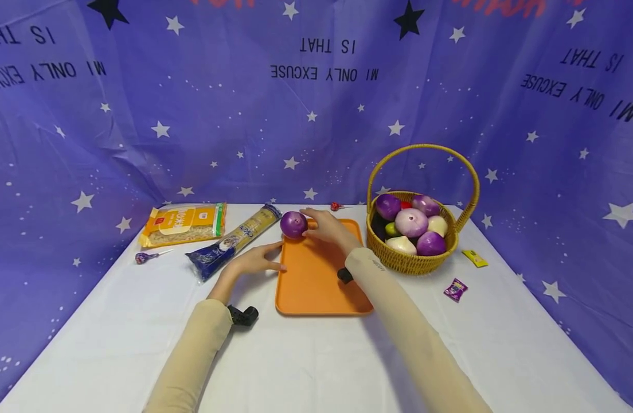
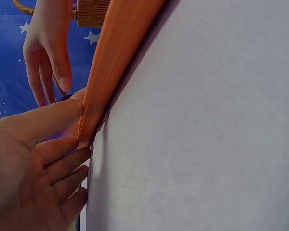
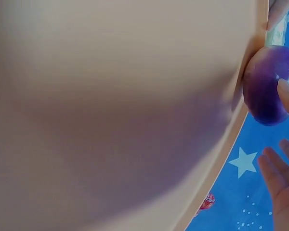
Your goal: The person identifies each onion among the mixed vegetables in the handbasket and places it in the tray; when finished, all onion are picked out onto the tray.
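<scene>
A purple onion [image 1: 293,225] sits at the far left corner of an orange tray [image 1: 321,287]. My right hand [image 1: 328,228] reaches over the tray from the right. In the right wrist view, one of its fingertips touches the onion [image 3: 267,89], while its other fingers are spread apart and fairly straight. At the tray's left edge is my left hand [image 1: 254,260]. The left wrist view has its thumb on the tray rim [image 2: 97,82] and fingertips against the outer side, pinching the edge. There the onion is mostly hidden behind the left hand.
Right of the tray stands a handled wicker basket [image 1: 409,264] filled with onions and other produce. A blue pasta packet [image 1: 234,241], an orange noodle bag [image 1: 184,223] and a purple lollipop [image 1: 142,258] lie left. Behind is a red lollipop [image 1: 336,206]; wrapped candies [image 1: 456,289] lie right.
</scene>
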`<state>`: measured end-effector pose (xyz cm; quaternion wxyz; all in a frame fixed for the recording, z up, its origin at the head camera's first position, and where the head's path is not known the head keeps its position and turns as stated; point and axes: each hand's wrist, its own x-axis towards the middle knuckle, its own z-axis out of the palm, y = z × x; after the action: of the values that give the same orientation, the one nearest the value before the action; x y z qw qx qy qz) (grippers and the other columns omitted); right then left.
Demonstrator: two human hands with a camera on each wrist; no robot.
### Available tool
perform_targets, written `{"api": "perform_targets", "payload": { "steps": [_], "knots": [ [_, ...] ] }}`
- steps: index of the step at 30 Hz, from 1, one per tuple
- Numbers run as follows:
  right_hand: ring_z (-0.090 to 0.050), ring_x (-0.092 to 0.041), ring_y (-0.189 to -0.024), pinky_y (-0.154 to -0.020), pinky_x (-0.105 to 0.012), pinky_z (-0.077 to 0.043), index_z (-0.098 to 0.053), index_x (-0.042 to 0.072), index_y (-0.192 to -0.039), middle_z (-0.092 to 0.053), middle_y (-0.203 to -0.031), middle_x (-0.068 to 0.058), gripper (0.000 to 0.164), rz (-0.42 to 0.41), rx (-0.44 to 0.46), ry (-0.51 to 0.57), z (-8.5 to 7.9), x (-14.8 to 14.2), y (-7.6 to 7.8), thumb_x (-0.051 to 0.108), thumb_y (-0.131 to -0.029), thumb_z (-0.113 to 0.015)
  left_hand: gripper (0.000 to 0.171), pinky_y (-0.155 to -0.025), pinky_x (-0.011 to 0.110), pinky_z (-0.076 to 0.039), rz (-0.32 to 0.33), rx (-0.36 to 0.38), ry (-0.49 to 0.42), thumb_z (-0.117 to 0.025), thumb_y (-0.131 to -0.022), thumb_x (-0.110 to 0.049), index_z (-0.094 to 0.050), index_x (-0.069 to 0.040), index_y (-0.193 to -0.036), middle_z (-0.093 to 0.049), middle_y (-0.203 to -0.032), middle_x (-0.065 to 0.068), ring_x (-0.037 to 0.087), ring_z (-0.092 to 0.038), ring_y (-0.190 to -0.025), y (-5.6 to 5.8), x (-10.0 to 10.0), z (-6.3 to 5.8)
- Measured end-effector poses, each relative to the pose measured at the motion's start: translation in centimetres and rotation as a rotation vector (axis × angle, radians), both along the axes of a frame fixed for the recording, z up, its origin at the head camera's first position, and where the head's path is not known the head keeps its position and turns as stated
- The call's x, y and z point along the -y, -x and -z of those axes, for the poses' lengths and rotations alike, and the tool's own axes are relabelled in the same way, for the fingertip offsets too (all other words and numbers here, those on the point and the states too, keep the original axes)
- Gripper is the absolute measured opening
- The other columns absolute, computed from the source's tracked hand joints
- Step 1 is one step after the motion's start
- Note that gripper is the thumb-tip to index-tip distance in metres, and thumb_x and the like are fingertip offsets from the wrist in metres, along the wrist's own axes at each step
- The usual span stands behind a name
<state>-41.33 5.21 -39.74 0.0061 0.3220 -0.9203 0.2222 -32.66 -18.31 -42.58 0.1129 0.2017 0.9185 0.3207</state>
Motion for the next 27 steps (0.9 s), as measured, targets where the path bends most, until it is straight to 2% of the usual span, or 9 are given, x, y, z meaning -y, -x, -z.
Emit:
{"api": "perform_targets", "payload": {
  "steps": [8, 13, 18, 27],
  "knots": [
    [-0.049, -0.028, -0.127, -0.111, -0.039, -0.034, -0.046, 0.008, -0.143, -0.052, -0.139, -0.013, 0.06, -0.025, -0.006, 0.06, 0.3, -0.7, -0.3, 0.011, -0.089, -0.07, 0.081, -0.114, 0.056, -0.02, 0.001, 0.002, -0.014, -0.07, -0.087, -0.037, -0.03, -0.008, -0.151, -0.033, -0.151, 0.02, 0.041, -0.028, -0.138, -0.1, 0.0, 0.0],
    [-0.047, -0.028, -0.129, -0.111, -0.038, -0.035, -0.048, 0.007, -0.142, -0.051, -0.141, -0.013, 0.059, -0.042, -0.032, 0.079, -0.1, -1.4, -1.0, 0.013, -0.088, -0.071, 0.082, -0.114, 0.056, -0.02, 0.009, -0.002, -0.007, -0.07, -0.087, -0.038, -0.03, -0.007, -0.151, -0.034, -0.151, 0.021, 0.042, -0.029, -0.138, -0.2, 0.0, -0.2],
    [-0.044, -0.031, -0.132, -0.111, -0.042, -0.035, -0.051, 0.006, -0.14, -0.045, -0.146, -0.014, 0.058, -0.072, -0.085, 0.136, -1.1, -2.7, -2.6, 0.015, -0.087, -0.073, 0.082, -0.113, 0.058, -0.02, 0.006, -0.014, -0.004, -0.07, -0.087, -0.038, -0.03, -0.007, -0.151, -0.036, -0.149, 0.021, 0.043, -0.029, -0.137, -0.2, 0.0, -0.4],
    [-0.05, -0.031, -0.126, -0.105, -0.043, -0.042, -0.058, 0.007, -0.133, -0.052, -0.139, -0.016, 0.055, -0.045, -0.217, 0.222, -2.0, -7.1, -6.2, 0.019, -0.084, -0.077, 0.081, -0.114, 0.056, -0.019, 0.014, -0.016, -0.01, -0.07, -0.087, -0.038, -0.03, -0.007, -0.151, -0.035, -0.15, 0.02, 0.042, -0.028, -0.138, -0.4, 0.0, -0.3]
  ]
}}
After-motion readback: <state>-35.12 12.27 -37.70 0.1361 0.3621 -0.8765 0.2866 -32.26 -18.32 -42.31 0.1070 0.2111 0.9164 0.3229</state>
